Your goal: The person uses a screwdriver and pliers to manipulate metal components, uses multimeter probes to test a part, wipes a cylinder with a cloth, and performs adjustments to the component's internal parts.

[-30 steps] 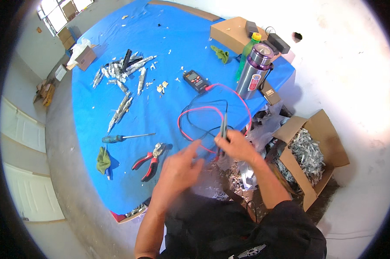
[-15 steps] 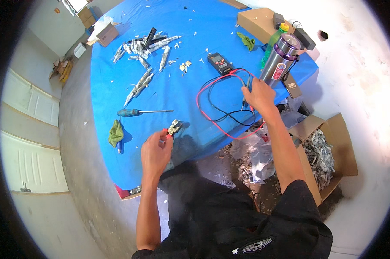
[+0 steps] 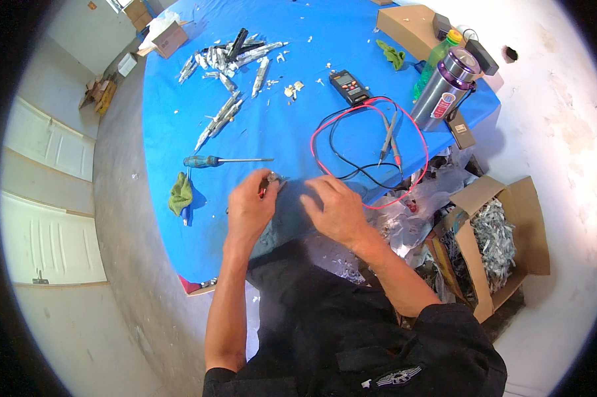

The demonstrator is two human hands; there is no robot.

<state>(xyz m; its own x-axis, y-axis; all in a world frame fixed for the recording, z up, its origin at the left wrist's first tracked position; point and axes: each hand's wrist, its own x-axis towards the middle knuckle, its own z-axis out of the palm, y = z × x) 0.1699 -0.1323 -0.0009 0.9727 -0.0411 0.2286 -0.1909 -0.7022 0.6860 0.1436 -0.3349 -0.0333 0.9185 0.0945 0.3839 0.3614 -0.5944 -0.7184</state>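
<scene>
My left hand (image 3: 251, 206) grips the red-handled pliers (image 3: 272, 182) on the blue cloth, hiding most of their handles. My right hand (image 3: 331, 210) is beside it with fingers apart and empty. Behind it lie two test probes (image 3: 389, 139) with red and black leads (image 3: 312, 149), joined to a black meter (image 3: 348, 88). A blue-handled screwdriver (image 3: 202, 161) lies above my left hand, and a crumpled green glove (image 3: 180, 195) lies left of it over another tool.
Strips of white scrap (image 3: 229, 63) are heaped on the table (image 3: 173, 119). A steel flask (image 3: 447, 92), green bottle (image 3: 436, 66) and cardboard box (image 3: 407, 30) stand at the back right. A carton of shredded scrap (image 3: 526, 225) sits below the table's right edge.
My right hand has released the probes and moved left toward the pliers. My left hand has taken hold of the pliers and moved them slightly.
</scene>
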